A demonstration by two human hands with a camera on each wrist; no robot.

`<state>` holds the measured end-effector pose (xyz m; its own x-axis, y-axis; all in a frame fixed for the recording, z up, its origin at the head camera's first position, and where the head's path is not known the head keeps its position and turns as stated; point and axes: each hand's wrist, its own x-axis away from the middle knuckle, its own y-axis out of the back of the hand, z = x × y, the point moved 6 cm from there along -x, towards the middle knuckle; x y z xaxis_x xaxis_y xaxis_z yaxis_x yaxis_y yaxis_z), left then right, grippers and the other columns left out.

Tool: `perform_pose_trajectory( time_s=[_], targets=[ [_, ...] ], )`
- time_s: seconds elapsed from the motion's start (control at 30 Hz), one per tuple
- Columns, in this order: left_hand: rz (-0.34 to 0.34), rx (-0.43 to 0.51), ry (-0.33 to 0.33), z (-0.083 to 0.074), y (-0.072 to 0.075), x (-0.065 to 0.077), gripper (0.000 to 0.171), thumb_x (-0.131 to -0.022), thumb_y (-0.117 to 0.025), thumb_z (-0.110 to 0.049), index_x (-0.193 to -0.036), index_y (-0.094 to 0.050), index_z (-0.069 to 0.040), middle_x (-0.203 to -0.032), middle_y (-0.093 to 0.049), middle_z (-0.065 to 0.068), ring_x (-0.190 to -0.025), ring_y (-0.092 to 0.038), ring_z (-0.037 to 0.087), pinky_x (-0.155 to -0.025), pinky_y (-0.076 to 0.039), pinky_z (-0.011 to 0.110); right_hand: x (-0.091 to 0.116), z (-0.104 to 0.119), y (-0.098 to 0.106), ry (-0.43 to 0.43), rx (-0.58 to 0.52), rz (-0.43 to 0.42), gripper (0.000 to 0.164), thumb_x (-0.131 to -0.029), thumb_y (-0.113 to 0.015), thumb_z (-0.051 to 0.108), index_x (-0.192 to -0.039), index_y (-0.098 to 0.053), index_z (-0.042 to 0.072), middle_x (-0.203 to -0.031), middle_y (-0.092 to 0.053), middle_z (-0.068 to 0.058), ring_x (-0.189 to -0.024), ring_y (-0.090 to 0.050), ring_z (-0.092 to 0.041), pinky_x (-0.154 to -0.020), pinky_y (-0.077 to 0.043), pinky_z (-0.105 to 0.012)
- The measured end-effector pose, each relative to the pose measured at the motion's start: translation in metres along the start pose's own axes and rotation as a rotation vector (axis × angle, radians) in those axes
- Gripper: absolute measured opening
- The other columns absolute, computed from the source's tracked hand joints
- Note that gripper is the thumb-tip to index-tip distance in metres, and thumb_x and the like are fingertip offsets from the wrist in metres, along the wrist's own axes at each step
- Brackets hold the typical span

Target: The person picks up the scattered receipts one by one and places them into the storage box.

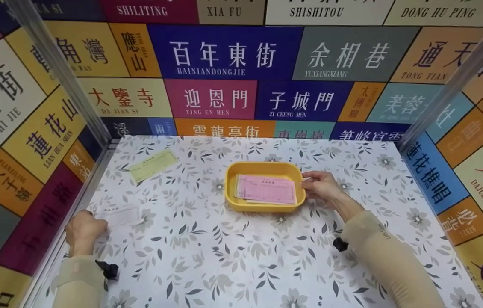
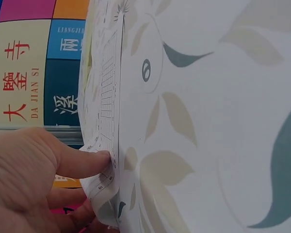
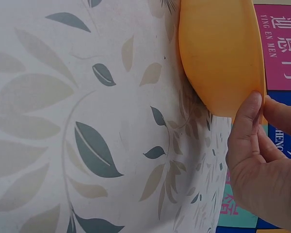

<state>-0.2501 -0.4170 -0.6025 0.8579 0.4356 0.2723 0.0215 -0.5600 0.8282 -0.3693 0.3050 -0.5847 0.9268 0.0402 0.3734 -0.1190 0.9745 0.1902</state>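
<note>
My left hand is at the table's left edge. Its thumb and fingers pinch the end of a white printed paper slip, which bends up at that end in the left wrist view, where its ruled lines show. My right hand grips the right rim of a yellow plastic basket, thumb on the outside, as the right wrist view shows. Inside the basket lies a stack of pink printed slips with paler sheets beneath. A yellow-green slip lies flat at the back left.
White cloth with a leaf and flower print covers the table. Panels with colourful place-name signs stand at the back and both sides, joined by clear corner posts. A black wrist device sits at my left sleeve.
</note>
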Motion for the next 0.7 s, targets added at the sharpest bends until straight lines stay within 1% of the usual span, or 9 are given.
perform_pose_trajectory(
  time_s=[0.1,0.17,0.27,0.3,0.4,0.47,0.5,0.6,0.7],
  targets=[
    [0.0,0.026,0.012,0.0016,-0.0008,-0.0006,0.076,-0.087,-0.061,-0.016,-0.157,-0.051,0.01,-0.159,-0.053,0.041,-0.139,-0.051,0.064,-0.107,-0.051,0.071,-0.0006,-0.0008,0.0008,-0.008,0.018,-0.001,0.053,-0.104,-0.072,0.004,-0.155,-0.061,-0.001,-0.105,-0.078,-0.003,-0.083,-0.076,-0.01,-0.079,-0.068,-0.027],
    [-0.01,0.048,0.015,0.0023,-0.001,-0.0008,0.078,-0.086,-0.062,-0.017,-0.159,-0.049,0.009,-0.16,-0.053,0.041,-0.14,-0.052,0.063,-0.11,-0.049,0.071,-0.0008,-0.0012,0.0016,-0.014,0.029,-0.005,0.053,-0.104,-0.072,0.005,-0.155,-0.061,0.0,-0.107,-0.078,-0.004,-0.084,-0.076,-0.011,-0.081,-0.068,-0.027],
    [-0.031,0.088,0.024,0.0026,0.0001,-0.0005,0.086,-0.086,-0.062,-0.017,-0.166,-0.04,0.009,-0.162,-0.05,0.042,-0.141,-0.051,0.062,-0.115,-0.047,0.071,-0.0008,-0.0013,0.0023,-0.016,0.032,-0.009,0.053,-0.104,-0.072,0.006,-0.155,-0.062,0.001,-0.109,-0.078,-0.005,-0.085,-0.076,-0.011,-0.082,-0.068,-0.029],
    [-0.038,0.11,0.031,0.0031,0.0004,-0.0001,0.089,-0.086,-0.061,-0.017,-0.168,-0.036,0.008,-0.163,-0.048,0.042,-0.142,-0.051,0.061,-0.116,-0.046,0.071,-0.0006,-0.0012,0.0022,-0.016,0.032,-0.007,0.052,-0.104,-0.072,0.006,-0.155,-0.062,0.001,-0.109,-0.078,-0.005,-0.085,-0.076,-0.011,-0.082,-0.069,-0.029],
    [-0.068,0.185,0.036,0.0046,0.0014,0.0012,0.092,-0.09,-0.062,-0.017,-0.172,-0.028,0.005,-0.163,-0.047,0.043,-0.141,-0.051,0.059,-0.114,-0.047,0.068,-0.0003,-0.0005,0.0015,-0.009,0.023,-0.005,0.052,-0.104,-0.072,0.005,-0.154,-0.062,0.0,-0.107,-0.079,-0.004,-0.084,-0.077,-0.011,-0.081,-0.068,-0.028],
    [-0.098,0.229,0.024,0.0052,0.0014,0.0025,0.086,-0.094,-0.063,-0.018,-0.171,-0.03,0.002,-0.16,-0.052,0.041,-0.138,-0.054,0.056,-0.108,-0.049,0.064,-0.0002,-0.0002,0.0013,-0.007,0.016,-0.005,0.052,-0.103,-0.073,0.005,-0.154,-0.062,0.0,-0.104,-0.079,-0.002,-0.083,-0.077,-0.01,-0.079,-0.068,-0.027],
    [-0.12,0.24,0.01,0.0048,0.0021,0.0033,0.081,-0.095,-0.063,-0.017,-0.169,-0.034,0.001,-0.157,-0.055,0.04,-0.136,-0.057,0.055,-0.105,-0.049,0.061,-0.0003,0.0003,0.0012,-0.002,0.015,-0.005,0.052,-0.103,-0.073,0.005,-0.154,-0.062,-0.001,-0.103,-0.079,-0.001,-0.082,-0.077,-0.01,-0.078,-0.068,-0.027],
    [-0.184,0.233,-0.046,0.0038,0.0037,0.0049,0.06,-0.099,-0.063,-0.014,-0.157,-0.055,0.0,-0.146,-0.067,0.036,-0.13,-0.064,0.051,-0.097,-0.05,0.053,-0.0004,0.0009,0.0013,0.001,0.009,-0.005,0.052,-0.103,-0.073,0.004,-0.154,-0.062,-0.002,-0.099,-0.077,0.001,-0.081,-0.077,-0.009,-0.078,-0.068,-0.027],
    [-0.225,0.199,-0.086,0.0014,0.0064,0.0071,0.04,-0.1,-0.061,-0.01,-0.136,-0.076,-0.001,-0.134,-0.076,0.03,-0.125,-0.069,0.049,-0.094,-0.05,0.05,-0.0003,0.0007,0.0017,-0.002,0.018,-0.003,0.053,-0.103,-0.072,0.004,-0.155,-0.062,-0.001,-0.099,-0.076,0.001,-0.081,-0.076,-0.009,-0.079,-0.068,-0.027]
  ],
)
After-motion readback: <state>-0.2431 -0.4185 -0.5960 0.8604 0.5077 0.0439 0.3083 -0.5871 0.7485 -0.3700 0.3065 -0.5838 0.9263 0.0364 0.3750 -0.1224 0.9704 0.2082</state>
